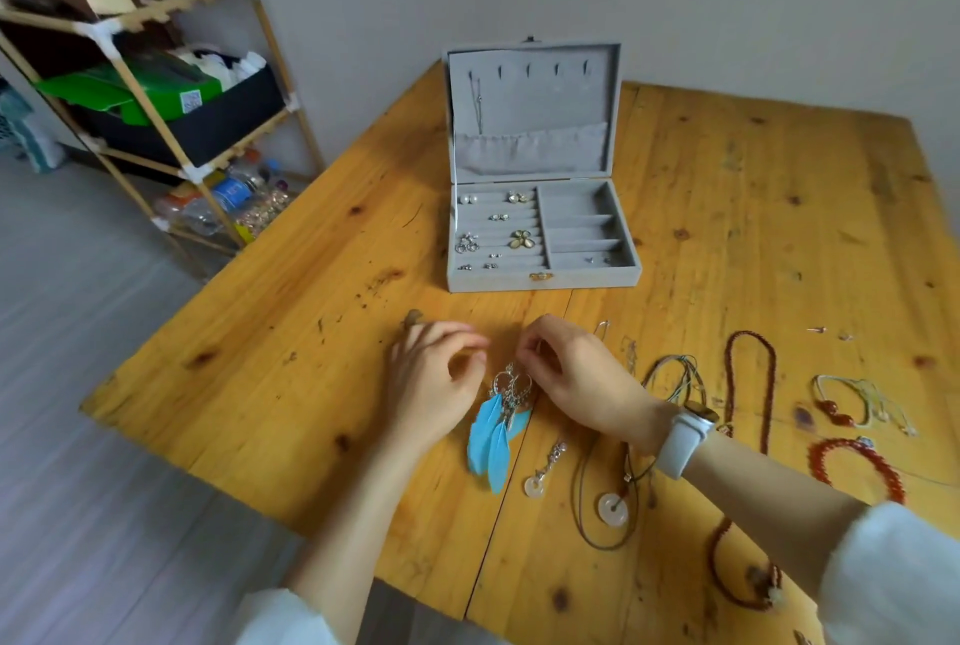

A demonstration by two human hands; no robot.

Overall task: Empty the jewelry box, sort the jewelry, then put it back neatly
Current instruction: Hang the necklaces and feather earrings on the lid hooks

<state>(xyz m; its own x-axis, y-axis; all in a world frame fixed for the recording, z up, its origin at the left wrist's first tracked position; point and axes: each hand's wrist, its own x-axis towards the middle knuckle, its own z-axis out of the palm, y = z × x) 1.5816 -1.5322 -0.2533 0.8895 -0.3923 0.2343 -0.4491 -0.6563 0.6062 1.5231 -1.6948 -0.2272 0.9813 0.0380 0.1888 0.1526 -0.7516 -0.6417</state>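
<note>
Wooden desk (291, 332) seen from above, with a grey jewelry box (540, 234) standing open near its far edge, lid upright. The left half of the box tray holds several pairs of small earrings (519, 239) in its padded rows; the compartments on the right are nearly bare, with only a tiny piece or two in the nearest one. Toward the near edge, the left hand (436, 379) and right hand (576, 374) hover close together, fingers curled; motion blur prevents telling whether either pinches anything. Between and just below them lie blue feather earrings (493, 436). A white watch (683, 442) sits on the right wrist. To the right along the near edge lie a cord necklace with a pale ring pendant (613, 509), a smaller ring pendant (535, 486), a dark red bead necklace (748, 384) and a red bead bracelet (857, 468). A shelf rack (156, 88) stands beyond the left edge.
</note>
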